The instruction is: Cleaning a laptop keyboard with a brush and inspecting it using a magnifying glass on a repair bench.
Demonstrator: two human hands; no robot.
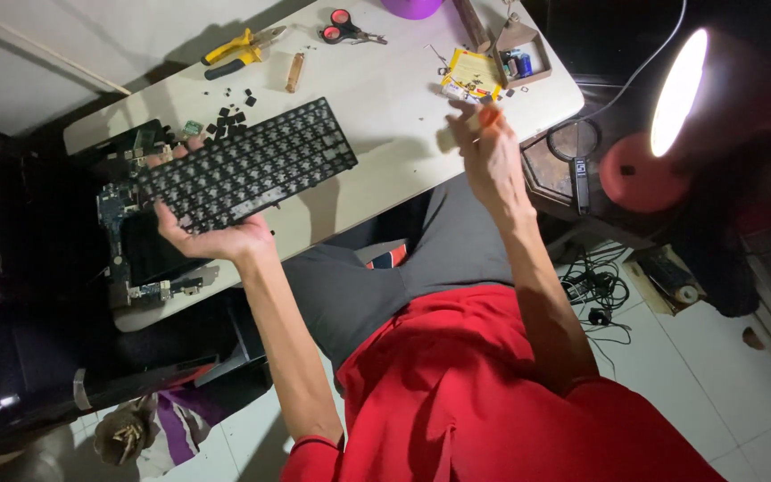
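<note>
Surface: pale bench [377, 98] under lamp [680, 94] light, tiled floor below.
Keyboard: black keyboard [252, 165] lies at the bench's middle, many keys missing.
Left hand: left hand [216, 236] grips the keyboard's near edge.
Right hand: right hand [484, 143] hovers right of the keyboard, pinching something small and orange.
Loose keys: keycaps [229, 116] just beyond the keyboard.
Tools: pliers [238, 49] and scissors [345, 29] farther beyond.
</note>
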